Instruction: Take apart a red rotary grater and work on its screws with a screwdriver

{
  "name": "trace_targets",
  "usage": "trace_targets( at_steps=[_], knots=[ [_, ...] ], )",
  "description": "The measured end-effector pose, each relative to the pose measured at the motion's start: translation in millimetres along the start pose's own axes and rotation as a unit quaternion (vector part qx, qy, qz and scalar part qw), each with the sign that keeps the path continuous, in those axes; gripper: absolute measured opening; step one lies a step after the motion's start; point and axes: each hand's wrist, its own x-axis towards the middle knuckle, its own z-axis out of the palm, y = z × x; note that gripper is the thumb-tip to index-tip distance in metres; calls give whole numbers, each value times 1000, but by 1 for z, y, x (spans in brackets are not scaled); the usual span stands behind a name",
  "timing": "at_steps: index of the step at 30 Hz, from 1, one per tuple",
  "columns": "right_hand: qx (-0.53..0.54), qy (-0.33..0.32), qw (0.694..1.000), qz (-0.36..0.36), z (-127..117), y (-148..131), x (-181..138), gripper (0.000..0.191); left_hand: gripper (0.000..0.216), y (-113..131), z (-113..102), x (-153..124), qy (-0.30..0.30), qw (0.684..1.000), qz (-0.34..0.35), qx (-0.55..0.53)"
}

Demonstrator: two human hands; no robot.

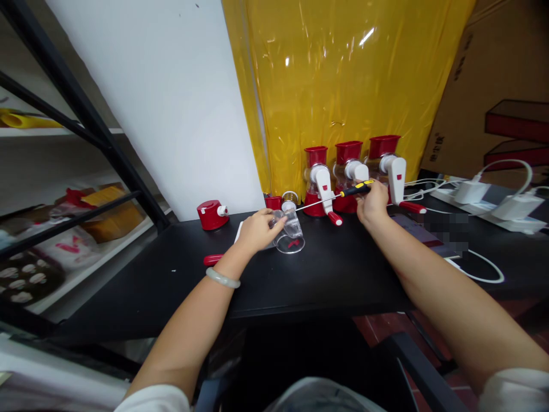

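My left hand [258, 230] is closed around a clear plastic grater housing [291, 226] resting on the black table. Its wide round end faces me, with a small red shape inside. In my right hand [373, 205] is a screwdriver [354, 189] with a black and yellow handle, its shaft pointing left to the housing. Where the tip ends I cannot make out. Under and beside my left hand lies a white crank with a red handle [213, 260]. A red base [212, 214] with a white knob stands farther left, and a metal grater drum [290, 198] sits behind the housing.
Several assembled red and white rotary graters, one with a white crank [397, 177], stand along the yellow plastic sheet [343, 74]. At right are a white power strip [489, 209] with chargers, cables and a dark flat device [422, 234]. Black-framed shelves [86, 120] stand at left.
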Motion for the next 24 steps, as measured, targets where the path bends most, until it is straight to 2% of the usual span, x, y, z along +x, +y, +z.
trace_targets(
  at_steps=[4,9,11,15,20,24],
  knots=[
    [-33,9,999,-21,-1,2,-1,10,53,0,0,0,1,1000,2,0],
    [-74,-12,994,-74,-6,7,0,35,54,0,0,0,2,1000,2,4],
    [-82,-5,994,-79,-8,9,3,38,53,0,0,0,0,1000,2,2],
    [-74,9,994,-76,-8,12,8,32,53,0,0,0,1,1000,3,0],
    [-78,-7,995,-65,-6,9,7,11,52,0,0,0,0,1000,-1,-1],
    [-56,10,997,-44,-4,5,3,16,53,0,0,0,2,1000,2,0]
  ],
)
